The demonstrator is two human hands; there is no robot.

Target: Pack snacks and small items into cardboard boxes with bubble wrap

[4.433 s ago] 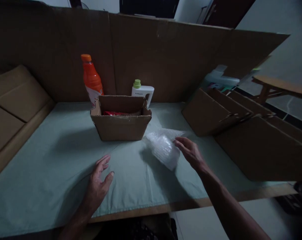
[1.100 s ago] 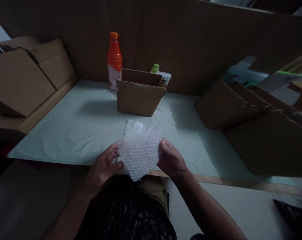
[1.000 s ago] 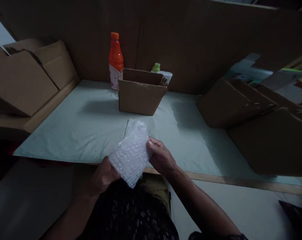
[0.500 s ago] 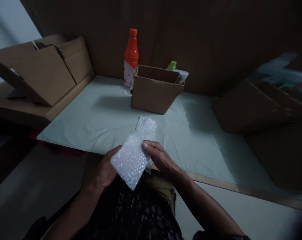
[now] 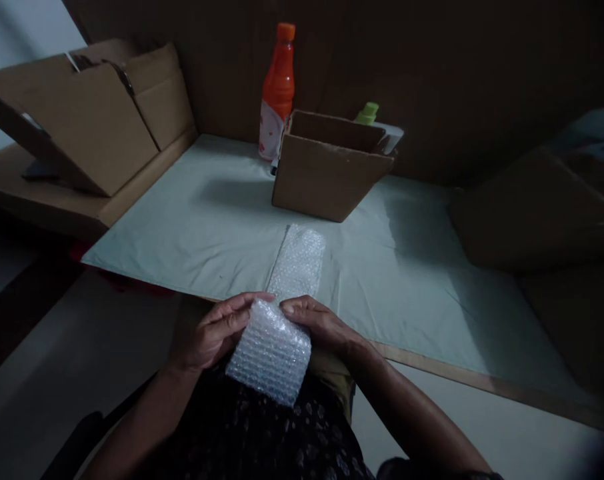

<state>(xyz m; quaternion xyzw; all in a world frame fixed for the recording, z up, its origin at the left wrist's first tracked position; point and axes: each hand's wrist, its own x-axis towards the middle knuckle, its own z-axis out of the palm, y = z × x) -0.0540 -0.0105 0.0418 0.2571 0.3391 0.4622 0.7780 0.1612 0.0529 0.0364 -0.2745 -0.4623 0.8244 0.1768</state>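
Note:
Between my two hands, at the table's front edge, is a flat piece of bubble wrap. My left hand grips its upper left side, thumb in front and fingers partly behind. At the upper right corner, my right hand pinches it with the thumb on top. Just beyond them a second stretch of bubble wrap lies flat on the pale green cloth. Whether the two stretches join behind my hands is hidden.
An open cardboard box stands at the back, with an orange bottle beside it and a green-capped container behind. Cut cardboard boxes sit at the left. Darker boxes stand at the right.
The held bubble wrap has turned and come down toward me, its lower edge now nearly level. My left fingers have moved up to its top corner. More of the far stretch shows.

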